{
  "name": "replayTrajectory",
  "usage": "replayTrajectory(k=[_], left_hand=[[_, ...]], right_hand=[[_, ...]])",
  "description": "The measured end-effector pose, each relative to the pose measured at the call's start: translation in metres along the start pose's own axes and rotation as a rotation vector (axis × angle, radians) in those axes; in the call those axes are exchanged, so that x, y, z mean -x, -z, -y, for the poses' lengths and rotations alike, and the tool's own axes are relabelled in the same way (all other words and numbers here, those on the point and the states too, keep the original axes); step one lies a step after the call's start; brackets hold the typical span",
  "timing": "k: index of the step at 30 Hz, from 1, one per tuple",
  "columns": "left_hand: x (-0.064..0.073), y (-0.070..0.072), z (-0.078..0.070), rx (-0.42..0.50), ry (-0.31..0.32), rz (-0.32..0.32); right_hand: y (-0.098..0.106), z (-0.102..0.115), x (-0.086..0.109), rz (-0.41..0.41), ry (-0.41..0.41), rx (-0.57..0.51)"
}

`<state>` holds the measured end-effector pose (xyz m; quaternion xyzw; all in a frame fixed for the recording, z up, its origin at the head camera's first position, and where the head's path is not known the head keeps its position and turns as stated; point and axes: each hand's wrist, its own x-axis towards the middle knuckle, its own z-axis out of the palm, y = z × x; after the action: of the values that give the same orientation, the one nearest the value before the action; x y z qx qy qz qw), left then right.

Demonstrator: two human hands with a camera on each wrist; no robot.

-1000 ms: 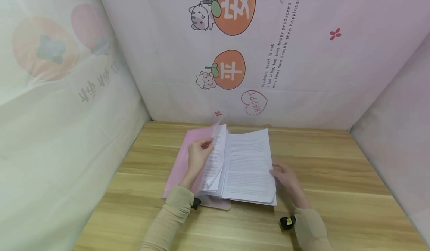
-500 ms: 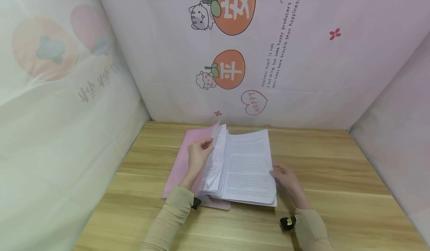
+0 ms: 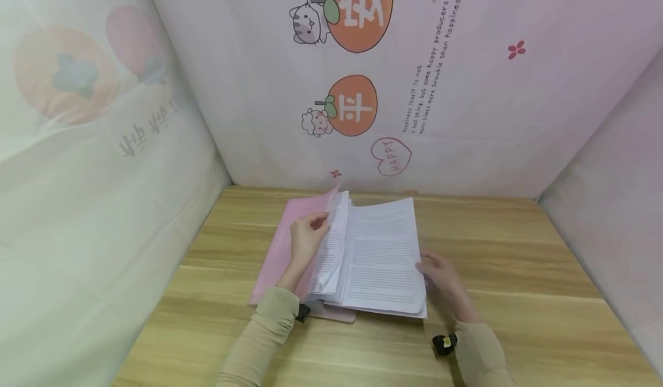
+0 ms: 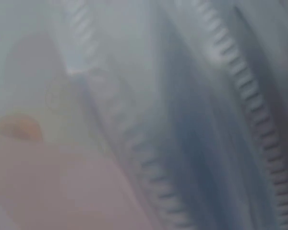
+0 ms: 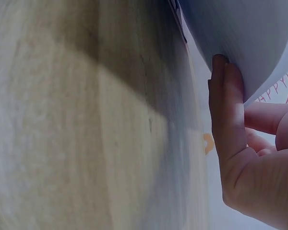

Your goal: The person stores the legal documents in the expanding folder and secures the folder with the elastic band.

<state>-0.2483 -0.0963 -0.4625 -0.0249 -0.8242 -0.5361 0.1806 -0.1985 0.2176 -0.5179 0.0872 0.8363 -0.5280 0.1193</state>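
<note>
A pink folder (image 3: 282,243) lies spread on the table, with printed sheets (image 3: 385,254) at its right side. Its raised left part carries more printed leaves (image 3: 339,231), one curling at the lower corner. My left hand (image 3: 307,240) pinches the upright edge of these leaves and the pink cover; its fingertips are partly hidden. At the right edge of the sheets, my right hand (image 3: 440,269) holds the stack between thumb and fingers. The right wrist view shows fingers (image 5: 228,110) beneath the lifted paper (image 5: 245,43). Blurred ridged strips (image 4: 254,100) fill the left wrist view.
The wooden table (image 3: 518,283) extends on both sides of the folder. White printed cloth walls (image 3: 466,99) enclose it at the back, left and right. Black wrist cameras (image 3: 444,344) sit at both sleeves.
</note>
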Motion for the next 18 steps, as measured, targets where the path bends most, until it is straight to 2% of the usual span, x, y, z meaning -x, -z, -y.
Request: replayTrajectory(k=[5, 13, 18], left_hand=[[-0.0017, 0.0002, -0.0015, 0.005, -0.001, 0.000], [-0.0020, 0.0001, -0.0002, 0.005, -0.017, -0.001], [0.0004, 0.0003, -0.0006, -0.005, -0.023, 0.005]], right_hand=[[0.0028, 0.0030, 0.0014, 0.007, 0.033, -0.008], [0.0046, 0.0025, 0.0049, -0.006, 0.039, 0.025], [-0.0001, 0.0040, 0.0039, -0.012, 0.059, -0.019]])
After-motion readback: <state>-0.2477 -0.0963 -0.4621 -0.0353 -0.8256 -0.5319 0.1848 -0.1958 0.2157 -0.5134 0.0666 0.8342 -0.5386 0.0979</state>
